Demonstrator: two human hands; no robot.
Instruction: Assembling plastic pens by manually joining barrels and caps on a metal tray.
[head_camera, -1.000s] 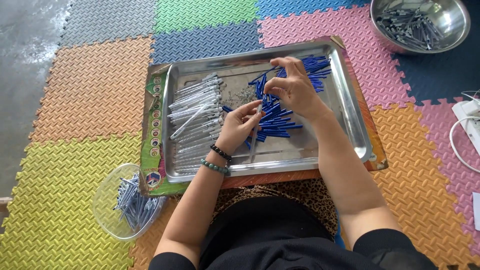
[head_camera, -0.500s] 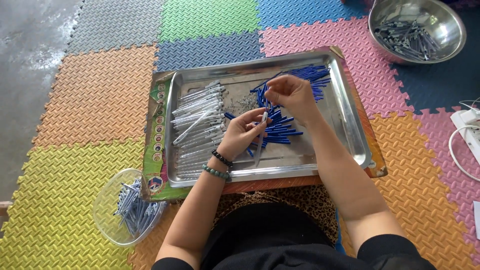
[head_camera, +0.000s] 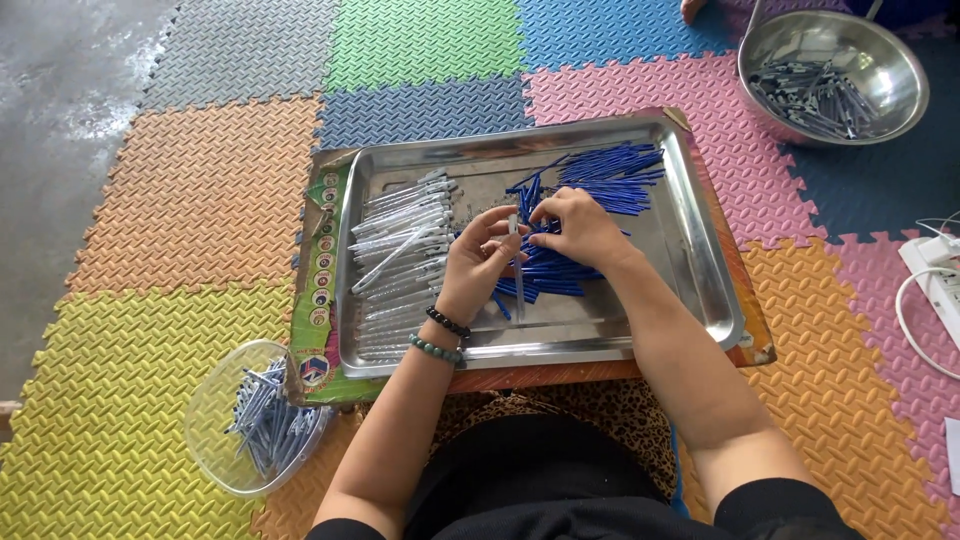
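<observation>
Clear pen barrel (head_camera: 517, 262), upright between both hands' fingertips, above blue refills (head_camera: 590, 190) piled in steel tray (head_camera: 700, 250).

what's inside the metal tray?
In the metal tray: clear pen barrels on its left, blue refills on its right. Left hand and right hand cover part of the blue pile.

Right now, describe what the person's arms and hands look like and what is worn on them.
Both forearms are bare; black sleeves show only at the upper arms. The left hand has two bead bracelets at its wrist, a black bead bracelet and a green bead bracelet. The right hand and its wrist show no jewellery.
</observation>
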